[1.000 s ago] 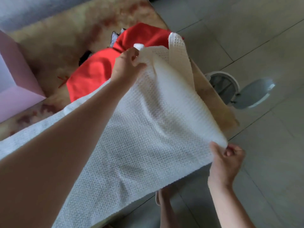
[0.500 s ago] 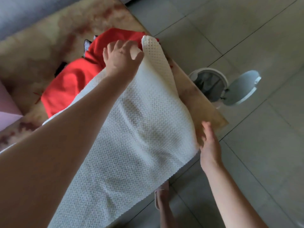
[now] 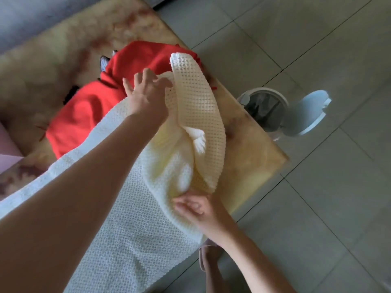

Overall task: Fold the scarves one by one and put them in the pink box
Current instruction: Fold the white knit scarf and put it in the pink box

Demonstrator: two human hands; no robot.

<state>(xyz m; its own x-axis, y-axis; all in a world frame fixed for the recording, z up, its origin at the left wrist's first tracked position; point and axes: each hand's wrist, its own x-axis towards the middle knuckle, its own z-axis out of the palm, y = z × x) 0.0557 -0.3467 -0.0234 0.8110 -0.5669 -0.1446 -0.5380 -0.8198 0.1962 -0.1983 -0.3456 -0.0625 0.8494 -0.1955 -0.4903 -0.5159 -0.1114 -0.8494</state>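
Left hand [image 3: 148, 96] was spread wide, fingers splayed, gripping nothing, palm hovering at the far end of the white scarf [image 3: 131, 218]; right hand [image 3: 196, 208] lay open and flat on the near fold, pressing rather than pinching; the scarf sprawled across the table [image 3: 254, 166], one end flopped back over itself; soft, light, limp knit by the look of it, best pinched at the corners; red scarf [image 3: 88, 115] waited behind; pink box [image 3: 8, 153] at far left

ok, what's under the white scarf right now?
The white scarf lies over the table, and its far end overlaps the red scarf. Whatever else sits beneath is covered. The left hand is spread open above it; the right hand touches its edge.
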